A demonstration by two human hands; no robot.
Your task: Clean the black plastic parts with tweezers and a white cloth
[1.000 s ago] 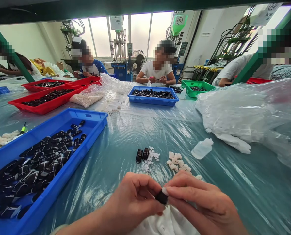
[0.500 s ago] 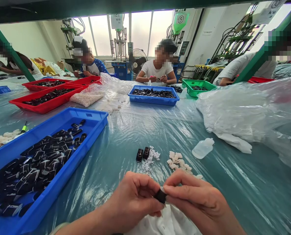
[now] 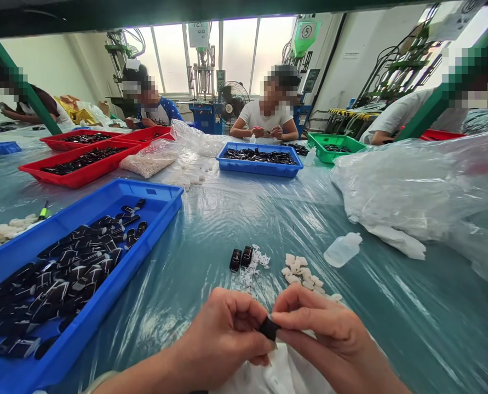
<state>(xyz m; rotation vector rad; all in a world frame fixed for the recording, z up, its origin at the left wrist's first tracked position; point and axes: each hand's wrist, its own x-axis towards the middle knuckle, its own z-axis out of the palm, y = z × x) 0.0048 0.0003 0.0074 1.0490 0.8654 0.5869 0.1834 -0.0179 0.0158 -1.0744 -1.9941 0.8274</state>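
My left hand (image 3: pixel 223 339) and my right hand (image 3: pixel 326 339) meet at the bottom centre, both pinching one small black plastic part (image 3: pixel 269 328) between thumbs and fingertips. Under them lies a white cloth (image 3: pixel 279 375). Just beyond the hands, on the plastic-covered table, two black parts (image 3: pixel 241 258) stand beside white paper scraps (image 3: pixel 256 262) and a little heap of small white pieces (image 3: pixel 301 271). A blue tray (image 3: pixel 153 210) with several black parts sits to the left.
A small translucent bottle (image 3: pixel 342 249) lies right of the white pieces. Large clear plastic bags (image 3: pixel 424 186) fill the right. Farther off are red trays (image 3: pixel 75 169), a blue tray (image 3: pixel 260 167), a green tray (image 3: pixel 334 148) and several seated people.
Both hands stay pinched on the black part with only slight finger shifts. The view has drifted a little, nothing else on the table moved.
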